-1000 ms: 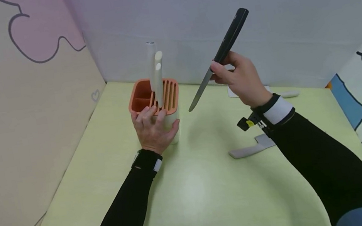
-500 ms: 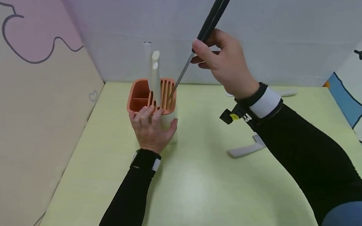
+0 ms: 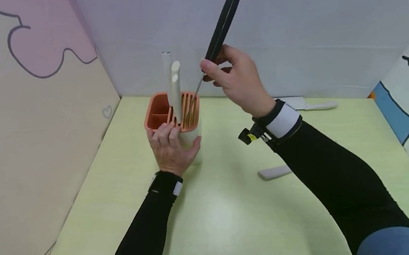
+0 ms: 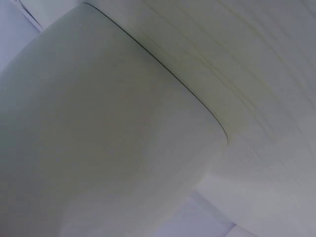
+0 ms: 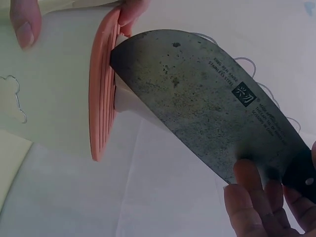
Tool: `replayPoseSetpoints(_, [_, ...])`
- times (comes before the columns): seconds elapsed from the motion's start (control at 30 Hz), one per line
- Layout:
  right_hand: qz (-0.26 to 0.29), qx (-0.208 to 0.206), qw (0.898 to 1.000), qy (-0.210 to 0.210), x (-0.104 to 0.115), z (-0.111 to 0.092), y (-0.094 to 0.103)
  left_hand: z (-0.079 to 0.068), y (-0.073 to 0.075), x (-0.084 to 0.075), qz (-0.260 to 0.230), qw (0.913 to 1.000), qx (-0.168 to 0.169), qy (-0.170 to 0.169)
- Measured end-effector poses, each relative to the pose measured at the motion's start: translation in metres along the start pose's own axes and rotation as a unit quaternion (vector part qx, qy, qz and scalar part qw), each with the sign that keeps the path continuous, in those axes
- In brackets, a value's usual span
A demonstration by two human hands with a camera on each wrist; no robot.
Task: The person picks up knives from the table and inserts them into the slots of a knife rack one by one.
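A white knife block (image 3: 191, 136) with an orange slotted top (image 3: 196, 122) stands at the table's back left. My left hand (image 3: 170, 150) grips its near side, fingers over the rim and thumb along the right wall. Several white handles (image 3: 177, 96) stick up from the top. Over the right-hand slots, my right hand (image 3: 241, 82) pinches a black-handled kitchen knife (image 3: 223, 23) where handle meets blade, handle up. In the right wrist view its broad, stained blade (image 5: 187, 94) has its tip right at the orange rim. The block's white wall (image 4: 113, 123) fills much of the left wrist view.
A cleaver (image 3: 294, 103) with a white handle lies at the table's back right. Nearer, a grey knife handle (image 3: 275, 173) shows, its blade hidden under my right forearm. The pale yellow table (image 3: 204, 233) meets a white wall behind.
My right hand has carried the black-handled knife left to the block and tipped it steeper, bringing its blade to the slots. My left hand has stayed on the block.
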State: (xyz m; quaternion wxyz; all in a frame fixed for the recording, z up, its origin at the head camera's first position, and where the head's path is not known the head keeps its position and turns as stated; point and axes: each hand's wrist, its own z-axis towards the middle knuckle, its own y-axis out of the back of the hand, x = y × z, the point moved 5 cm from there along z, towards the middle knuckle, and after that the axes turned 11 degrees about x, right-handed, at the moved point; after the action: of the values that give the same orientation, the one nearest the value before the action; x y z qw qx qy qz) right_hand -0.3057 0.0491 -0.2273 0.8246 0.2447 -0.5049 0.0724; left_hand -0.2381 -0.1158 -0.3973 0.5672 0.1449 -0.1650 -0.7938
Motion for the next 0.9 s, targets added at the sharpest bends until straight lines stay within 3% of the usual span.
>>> replayPoseSetpoints(0.37, [-0.025,0.024,0.999,0.005,-0.012,0.012,-0.016,-0.003,0.0,0.007,-0.001,1.0,0.004,-0.002])
replayPoseSetpoints(0.63, [-0.134,0.066,0.988,0.031,-0.02,0.021,-0.04,-0.004,0.003,0.011,-0.005,1.0,0.002,0.005])
replayPoseSetpoints(0.9, [-0.163,0.091,0.982,0.008,-0.039,0.021,-0.059,-0.006,0.005,0.012,-0.011,0.9999,0.0,0.007])
